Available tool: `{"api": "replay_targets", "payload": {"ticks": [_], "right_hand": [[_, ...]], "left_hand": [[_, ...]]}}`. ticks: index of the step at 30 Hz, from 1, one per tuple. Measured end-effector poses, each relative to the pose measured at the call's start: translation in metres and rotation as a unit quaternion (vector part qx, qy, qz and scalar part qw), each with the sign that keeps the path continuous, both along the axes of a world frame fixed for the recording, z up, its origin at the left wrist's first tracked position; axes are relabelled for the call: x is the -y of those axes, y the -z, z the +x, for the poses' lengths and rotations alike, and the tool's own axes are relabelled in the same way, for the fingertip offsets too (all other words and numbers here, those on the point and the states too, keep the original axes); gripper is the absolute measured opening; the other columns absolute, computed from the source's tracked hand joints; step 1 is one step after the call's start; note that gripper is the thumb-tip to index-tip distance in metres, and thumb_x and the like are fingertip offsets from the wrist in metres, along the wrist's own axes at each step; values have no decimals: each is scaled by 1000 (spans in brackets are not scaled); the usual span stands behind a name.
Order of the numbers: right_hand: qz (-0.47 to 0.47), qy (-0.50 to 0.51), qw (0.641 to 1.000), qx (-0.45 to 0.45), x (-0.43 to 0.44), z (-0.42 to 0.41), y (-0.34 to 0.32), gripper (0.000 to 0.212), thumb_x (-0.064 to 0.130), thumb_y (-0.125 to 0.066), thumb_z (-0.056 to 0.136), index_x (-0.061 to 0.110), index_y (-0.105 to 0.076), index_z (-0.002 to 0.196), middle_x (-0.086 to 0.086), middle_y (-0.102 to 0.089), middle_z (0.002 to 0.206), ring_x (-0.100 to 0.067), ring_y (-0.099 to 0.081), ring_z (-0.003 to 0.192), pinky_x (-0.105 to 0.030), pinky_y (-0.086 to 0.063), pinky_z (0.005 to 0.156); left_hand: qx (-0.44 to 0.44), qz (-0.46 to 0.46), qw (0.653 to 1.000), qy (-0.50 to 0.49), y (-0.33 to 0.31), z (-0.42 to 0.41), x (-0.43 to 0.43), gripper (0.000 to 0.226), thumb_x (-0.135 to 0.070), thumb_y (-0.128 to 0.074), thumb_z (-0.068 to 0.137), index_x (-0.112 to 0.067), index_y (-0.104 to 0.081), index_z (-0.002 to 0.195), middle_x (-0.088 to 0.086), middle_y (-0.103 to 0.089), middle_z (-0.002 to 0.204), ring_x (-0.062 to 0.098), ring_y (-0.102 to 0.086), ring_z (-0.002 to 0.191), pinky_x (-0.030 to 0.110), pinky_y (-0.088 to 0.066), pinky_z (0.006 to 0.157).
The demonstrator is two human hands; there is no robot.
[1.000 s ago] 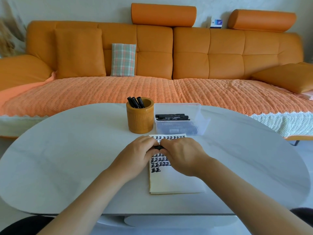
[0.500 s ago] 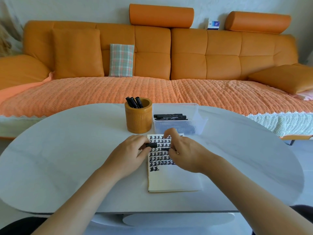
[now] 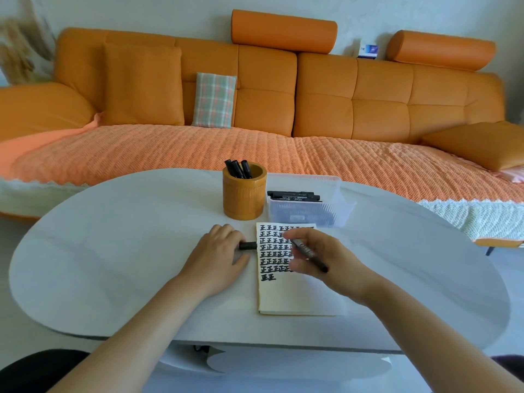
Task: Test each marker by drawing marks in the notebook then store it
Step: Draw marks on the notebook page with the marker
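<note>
Our right grip (image 3: 326, 262) pinched the marker (image 3: 309, 255) low over the notebook (image 3: 297, 296); our left grip (image 3: 218, 256) held its cap (image 3: 248, 245) beside the page. We judged a dragging palm could smear wet marks, or a loosened cap roll off the bench (image 3: 127, 236).

The table (image 3: 113, 251) top looks smooth and matt, pale and stone-like with faint veining. The notebook (image 3: 297, 299) page is matt cream paper. The pen cup (image 3: 243, 199) looks like finely ribbed wood or bamboo, the bin (image 3: 331, 188) translucent ribbed plastic. The marker (image 3: 309, 255) and its cap (image 3: 248, 245) are black plastic with a dull sheen. The sofa (image 3: 380, 106) looks like smooth leather; its throw (image 3: 170, 154) is coarse woven cloth.
</note>
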State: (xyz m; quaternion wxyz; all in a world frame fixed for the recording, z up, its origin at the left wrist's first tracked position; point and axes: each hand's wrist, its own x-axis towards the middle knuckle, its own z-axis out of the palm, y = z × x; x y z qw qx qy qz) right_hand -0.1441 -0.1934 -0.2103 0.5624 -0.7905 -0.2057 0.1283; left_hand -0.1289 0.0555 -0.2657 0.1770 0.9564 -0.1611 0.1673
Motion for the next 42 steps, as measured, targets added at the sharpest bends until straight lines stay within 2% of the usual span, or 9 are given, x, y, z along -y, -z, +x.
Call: {"api": "replay_targets", "payload": {"ticks": [2, 4, 7, 11, 14, 22, 31, 36, 42], "right_hand": [[62, 34, 997, -40, -5, -3, 5, 12, 20, -63, 94, 12, -63, 103, -8, -59, 79, -20, -56, 70, -27, -43, 62], [84, 63, 993, -59, -8, -2, 11, 14, 16, -51, 100, 8, -61, 96, -11, -52, 71, -23, -48, 61, -26, -34, 55], [70, 52, 996, -32, -12, -1, 15, 9, 7, -54, 89, 11, -61, 92, -13, -59, 67, -25, -53, 55, -24, -40, 52], [41, 59, 997, -17, -13, 0, 20, 10, 0, -66, 81, 8, -60, 77, -12, -62, 64, -23, -56, 55, -31, -47, 54], [25, 74, 997, -20, -15, 1, 25, 17, 2, -71, 81, 0, -57, 73, -9, -58, 58, -22, -49, 49, -30, -41, 47], [7, 68, 998, 11, -14, 2, 30, 21, 6, -70, 81, 10, -55, 68, 3, -56, 60, -15, -47, 52, -26, -39, 52], [-30, 67, 997, 37, -17, 1, 32, 15, 14, -68, 73, 9, -55, 66, 1, -58, 65, -11, -49, 59, -28, -40, 58], [-27, 68, 996, 55, -16, 0, 32, 19, 2, -66, 77, 8, -53, 65, 4, -54, 64, -9, -46, 59, -23, -39, 57], [-25, 36, 998, 52, -15, 1, 32, 16, 11, -67, 74, 12, -54, 65, 4, -58, 67, -10, -51, 64, -24, -43, 61]], "left_hand": [[-9, 0, 1000, 6, 2, 1, 0, 24, -37, -56, 90, -21, -56, 107, -6, -51, 105, 16, -44, 101, 33, -43, 86], [-14, -8, 1000, 10, 3, 3, -1, 25, -37, -56, 90, -20, -56, 109, -6, -50, 108, 16, -43, 104, 34, -42, 89], [-30, -19, 999, 8, 4, 5, -1, 35, -41, -55, 90, -21, -56, 118, -7, -49, 114, 15, -42, 111, 33, -40, 95], [-81, -39, 996, 15, 3, 4, 0, 66, -68, -32, 81, -28, -52, 129, -15, -43, 120, 5, -33, 117, 23, -32, 99], [-99, -41, 994, 29, 4, 2, 1, 62, -68, -39, 85, -28, -48, 133, -17, -37, 123, 2, -28, 122, 24, -31, 101], [-93, -11, 995, 38, 3, -1, 2, 79, -79, -26, 75, -29, -44, 135, -13, -35, 129, 5, -28, 125, 25, -32, 103], [-89, 5, 995, 41, 1, -2, 3, 70, -72, -35, 83, -28, -41, 137, -12, -35, 133, 6, -27, 127, 24, -29, 103], [-96, 7, 994, 42, 2, -1, 2, 80, -79, -23, 76, -29, -41, 137, -13, -34, 132, 6, -27, 127, 26, -31, 104], [-97, 12, 994, 39, 0, -2, 3, 83, -80, -21, 75, -29, -40, 137, -12, -34, 133, 6, -27, 127, 27, -31, 105]]}}
